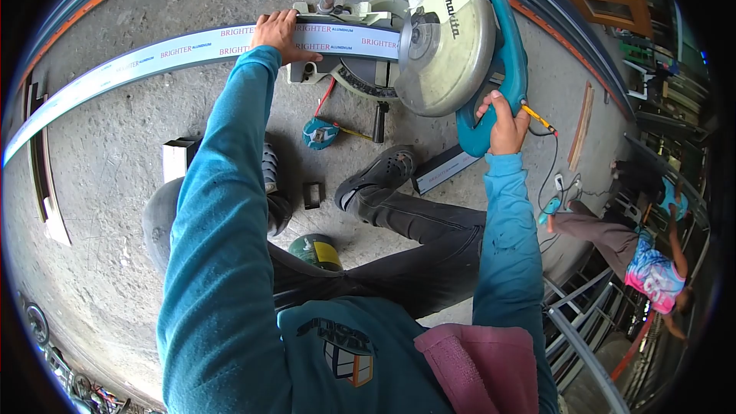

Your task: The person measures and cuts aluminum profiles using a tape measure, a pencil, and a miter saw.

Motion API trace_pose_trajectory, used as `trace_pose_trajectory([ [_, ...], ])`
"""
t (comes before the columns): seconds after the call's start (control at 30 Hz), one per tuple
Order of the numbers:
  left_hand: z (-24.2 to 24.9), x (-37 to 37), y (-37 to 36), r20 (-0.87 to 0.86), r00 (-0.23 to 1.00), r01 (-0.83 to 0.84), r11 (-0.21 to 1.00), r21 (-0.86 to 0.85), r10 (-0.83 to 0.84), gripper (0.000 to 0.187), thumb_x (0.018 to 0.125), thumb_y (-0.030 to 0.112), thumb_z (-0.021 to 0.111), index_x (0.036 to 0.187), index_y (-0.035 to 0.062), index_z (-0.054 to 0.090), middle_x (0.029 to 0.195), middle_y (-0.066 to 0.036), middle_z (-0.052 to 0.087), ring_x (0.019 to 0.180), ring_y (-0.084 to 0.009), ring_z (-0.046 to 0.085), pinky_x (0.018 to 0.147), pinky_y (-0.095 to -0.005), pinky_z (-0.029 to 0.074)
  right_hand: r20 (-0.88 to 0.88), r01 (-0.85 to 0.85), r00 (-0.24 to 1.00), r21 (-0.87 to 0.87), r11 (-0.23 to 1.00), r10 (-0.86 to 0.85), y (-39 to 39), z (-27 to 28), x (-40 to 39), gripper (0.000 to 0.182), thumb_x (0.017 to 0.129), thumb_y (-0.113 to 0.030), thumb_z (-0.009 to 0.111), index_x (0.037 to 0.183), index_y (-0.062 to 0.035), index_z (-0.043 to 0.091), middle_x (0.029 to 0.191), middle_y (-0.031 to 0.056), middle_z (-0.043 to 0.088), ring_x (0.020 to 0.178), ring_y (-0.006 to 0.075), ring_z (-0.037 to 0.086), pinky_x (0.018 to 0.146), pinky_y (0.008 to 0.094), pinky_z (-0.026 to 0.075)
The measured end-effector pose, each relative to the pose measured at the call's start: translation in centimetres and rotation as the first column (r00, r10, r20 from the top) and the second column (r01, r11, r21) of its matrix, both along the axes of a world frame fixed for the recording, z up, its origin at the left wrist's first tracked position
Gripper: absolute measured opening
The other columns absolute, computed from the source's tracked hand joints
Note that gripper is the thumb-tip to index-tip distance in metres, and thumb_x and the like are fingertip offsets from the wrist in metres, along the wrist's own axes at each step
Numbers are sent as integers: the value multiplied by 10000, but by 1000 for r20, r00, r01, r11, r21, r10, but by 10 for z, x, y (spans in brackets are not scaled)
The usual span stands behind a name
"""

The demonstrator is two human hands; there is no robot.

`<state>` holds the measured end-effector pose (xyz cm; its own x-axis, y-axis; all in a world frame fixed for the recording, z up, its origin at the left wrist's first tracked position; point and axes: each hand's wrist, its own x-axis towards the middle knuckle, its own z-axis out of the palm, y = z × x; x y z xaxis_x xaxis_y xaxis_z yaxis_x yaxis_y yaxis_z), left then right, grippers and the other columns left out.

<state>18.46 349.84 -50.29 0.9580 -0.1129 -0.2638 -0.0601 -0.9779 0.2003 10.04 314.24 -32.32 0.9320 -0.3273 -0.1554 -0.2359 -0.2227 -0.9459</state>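
Note:
My left hand [277, 35] is clamped over a long aluminium profile [180, 50] wrapped in printed white film, with the fingers at its far edge and the thumb at the near one. The profile lies across the base of a miter saw [438, 46], and its right end meets the clear blade guard [424, 77]. My right hand [506, 123] is wrapped round the saw's teal handle [509, 38]. A yellow pencil [539, 116] sticks out from that hand toward the right. The guard hides the blade.
On the concrete floor lie a teal tape measure [320, 133], a short profile offcut [447, 170], a small dark square tube piece [313, 195] and a green tin [316, 251]. A power cord [546, 176] trails at the right. Another person [652, 268] is near metal frames [586, 345].

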Motion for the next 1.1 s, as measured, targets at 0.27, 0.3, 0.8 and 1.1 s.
trace_pose_trajectory([
  [0.27, 2, 0, 0, -39, 999, -10, 1000, -11, 9, 1109, 504, 677, 768, 1334, 40, 401, 1294, -98, 508, 1244, -249, 441, 1076, -359, 292, -17, 3, 1000, -37, 999, -4, 7, 20, 11, 171, 830, -166, 633, 815, -1, 592, 692, 68, 578, 583, 150, 561, 539, 292, 478],
  [0.3, 2, -2, -2, -42, 999, -1, 1000, -16, 1, 1109, 504, 677, 768, 1334, 40, 401, 1294, -98, 508, 1244, -249, 441, 1076, -359, 292, -21, 11, 1000, -43, 999, -12, 6, 18, 8, 171, 830, -166, 633, 815, -1, 592, 692, 68, 578, 583, 150, 561, 539, 292, 478],
  [0.8, -20, 1, 1, 68, 997, -25, 998, -65, 29, 1081, 498, 471, 847, 1342, 0, 362, 1353, -147, 447, 1272, -291, 397, 1083, -420, 277, 172, 28, 985, -99, 995, -11, 1, -1, -5, 337, 728, -177, 686, 959, -21, 497, 756, 77, 567, 678, 185, 547, 634, 366, 447],
  [1.1, -5, -3, -6, 39, 999, -28, 1000, 13, 28, 1098, 502, 511, 824, 1343, -21, 359, 1350, -157, 443, 1278, -289, 385, 1084, -427, 265, 201, -9, 978, -235, 972, 58, 0, 5, -11, 313, 755, -191, 674, 949, 0, 519, 802, 110, 509, 737, 196, 502, 674, 351, 417],
])
